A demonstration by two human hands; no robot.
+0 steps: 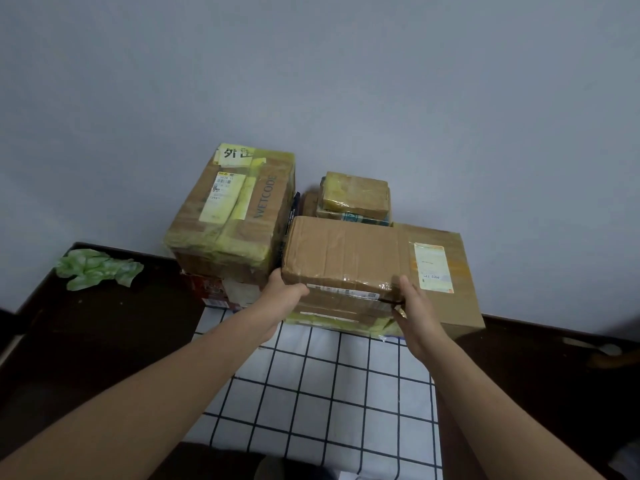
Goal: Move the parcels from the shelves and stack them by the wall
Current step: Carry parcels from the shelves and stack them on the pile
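Head view: the parcel [346, 251] is at frame centre, over the stack [332, 315] by the wall [346, 81]. The left hand [287, 294] grips its corner; the right hand [415, 306] presses flat on its end. Better to align its edges with the stack before release.

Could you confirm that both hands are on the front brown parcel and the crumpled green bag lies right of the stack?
Not quite: the head view shows the crumpled green bag left of the stack. The left hand and right hand are on the brown parcel.
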